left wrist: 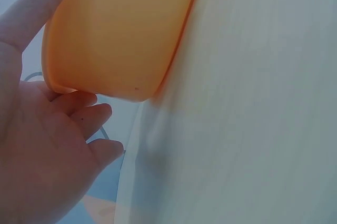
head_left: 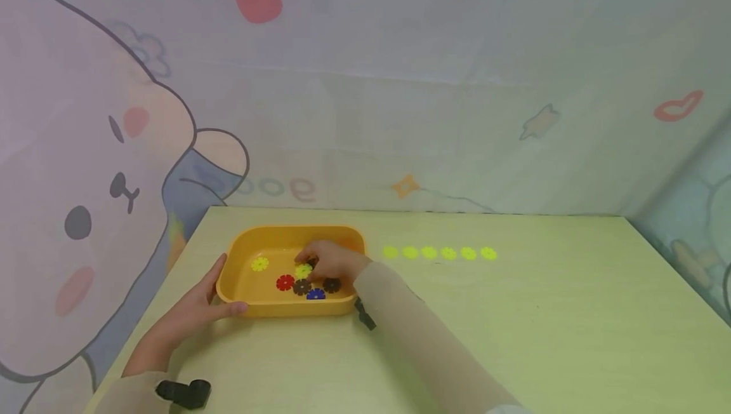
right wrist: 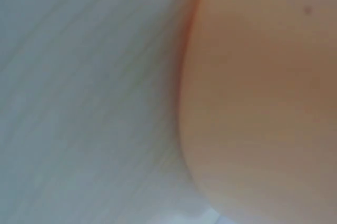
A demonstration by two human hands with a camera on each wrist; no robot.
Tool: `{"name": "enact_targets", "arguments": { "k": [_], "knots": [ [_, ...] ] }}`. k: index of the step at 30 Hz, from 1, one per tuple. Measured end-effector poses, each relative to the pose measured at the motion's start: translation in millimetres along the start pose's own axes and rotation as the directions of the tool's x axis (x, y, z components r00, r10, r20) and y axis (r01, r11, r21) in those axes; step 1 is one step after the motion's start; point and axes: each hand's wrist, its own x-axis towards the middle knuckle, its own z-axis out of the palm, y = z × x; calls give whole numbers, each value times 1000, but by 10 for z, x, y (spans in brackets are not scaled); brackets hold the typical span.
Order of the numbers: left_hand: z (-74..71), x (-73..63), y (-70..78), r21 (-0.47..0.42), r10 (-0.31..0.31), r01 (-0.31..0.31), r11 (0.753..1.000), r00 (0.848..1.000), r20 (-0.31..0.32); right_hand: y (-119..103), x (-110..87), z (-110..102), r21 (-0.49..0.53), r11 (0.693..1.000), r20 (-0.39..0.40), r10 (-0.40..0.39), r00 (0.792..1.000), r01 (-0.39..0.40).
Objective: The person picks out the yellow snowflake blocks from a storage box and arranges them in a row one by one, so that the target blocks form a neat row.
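A yellow plastic tub [head_left: 240,309] stands on the left part of the table. My left hand [head_left: 194,306] grips its left end, thumb along the front wall and fingers round the side; the left wrist view shows the tub's wall [left wrist: 121,34] between them. Inside lie flower-shaped plastic discs: a yellow disc [head_left: 259,264], a red disc [head_left: 285,282], a blue disc [head_left: 316,294] and dark discs [head_left: 332,285]. My right hand [head_left: 334,260] reaches over the right rim, its fingertips beside another yellow disc [head_left: 303,271]. Whether they pinch it is unclear.
Several yellow discs [head_left: 448,253] lie in a straight row right of the tub, on the pale table [head_left: 542,312]. A printed cloth [head_left: 365,103] hangs behind the table. In the right wrist view, the tub's outer wall [right wrist: 263,103] fills the right side.
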Motion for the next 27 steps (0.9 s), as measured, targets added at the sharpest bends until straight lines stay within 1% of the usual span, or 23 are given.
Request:
{"name": "enact_targets", "arguments": {
  "k": [7, 13, 19, 22, 23, 27],
  "knots": [
    [4, -3, 16, 7, -6, 6, 1000, 1000, -1, -10, 2, -12, -98, 995, 50, 8, 999, -3],
    [-3, -12, 24, 14, -12, 12, 1000, 1000, -6, -41, -15, -11, -122, 992, 58, 16, 998, -8],
    [-5, -26, 21, 9, -11, 11, 1000, 1000, -8, -33, 5, -1, -101, 995, 45, 20, 999, -16],
    [-3, -27, 25, 2, -10, 10, 1000, 1000, -8, -9, 22, 0, -68, 997, 37, 27, 999, -24],
    [-2, -25, 27, 0, -8, 8, 1000, 1000, -7, 59, 66, 23, -67, 998, 28, 13, 1000, -11],
    [5, -13, 31, 3, -4, 4, 1000, 1000, -6, 74, 54, 18, -10, 999, 9, 34, 999, -34]
  ]
}}
